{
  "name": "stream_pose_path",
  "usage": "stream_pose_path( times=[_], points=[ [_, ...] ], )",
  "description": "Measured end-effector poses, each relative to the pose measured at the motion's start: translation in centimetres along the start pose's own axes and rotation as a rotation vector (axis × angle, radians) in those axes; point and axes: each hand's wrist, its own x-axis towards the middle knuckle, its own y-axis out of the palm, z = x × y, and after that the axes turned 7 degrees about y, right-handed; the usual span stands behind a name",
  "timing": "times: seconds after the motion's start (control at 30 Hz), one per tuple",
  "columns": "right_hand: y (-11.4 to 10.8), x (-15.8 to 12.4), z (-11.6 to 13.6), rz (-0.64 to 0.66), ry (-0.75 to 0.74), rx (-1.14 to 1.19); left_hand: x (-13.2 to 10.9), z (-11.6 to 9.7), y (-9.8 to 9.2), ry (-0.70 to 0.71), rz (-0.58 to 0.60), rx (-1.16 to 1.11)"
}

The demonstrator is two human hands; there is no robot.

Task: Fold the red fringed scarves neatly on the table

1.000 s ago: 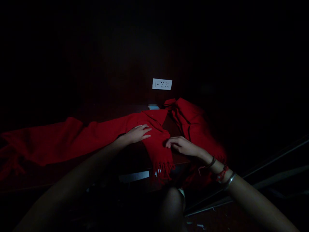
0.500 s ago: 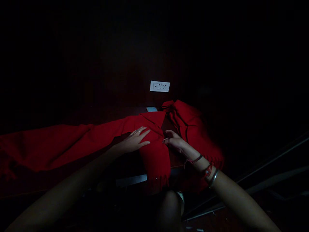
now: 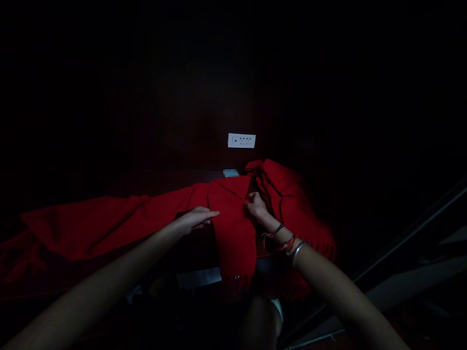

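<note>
Head view: the red scarf (image 3: 235,238) lies across the tabletop (image 3: 204,176), one end over the front; left hand (image 3: 195,219) thumb on one edge, right hand (image 3: 258,208) fingers curled at the other, pinch unclear; best draw both edges evenly

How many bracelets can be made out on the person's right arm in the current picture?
3. Starting nearest the right hand: a dark band, then a red band, then a silver bangle highest up the forearm. The light is dim, so a thin one could be hidden.
</note>
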Motion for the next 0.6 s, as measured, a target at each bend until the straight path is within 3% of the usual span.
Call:
stream_pose_path(
  times=[0.07, 0.13, 0.2, 0.33, 0.53, 0.6],
  points=[
    [-0.3, -0.1, -0.1, -0.045, -0.035, 0.022, -0.9, -0.3, 0.1, 0.070, 0.120, -0.148],
    [-0.8, -0.4, -0.5, 0.022, -0.084, 0.024, -1.7, -0.5, 0.4, 0.112, 0.189, -0.303],
    [-1.3, -1.0, -0.9, 0.168, -0.139, 0.025, -2.3, -0.4, 0.7, 0.106, 0.134, -0.292],
    [-2.7, -2.2, -1.0, 0.445, -0.132, 0.001, -2.6, 0.3, 1.3, 0.081, 0.016, 0.003],
    [-4.0, -3.3, -1.0, 0.515, -0.041, 0.212, -3.0, -0.4, 1.4, -0.076, 0.015, -0.175],
    [-4.3, -4.2, -1.6, 0.590, -0.078, 0.321, -3.6, -0.6, 1.2, -0.082, 0.073, -0.163]
  ],
)
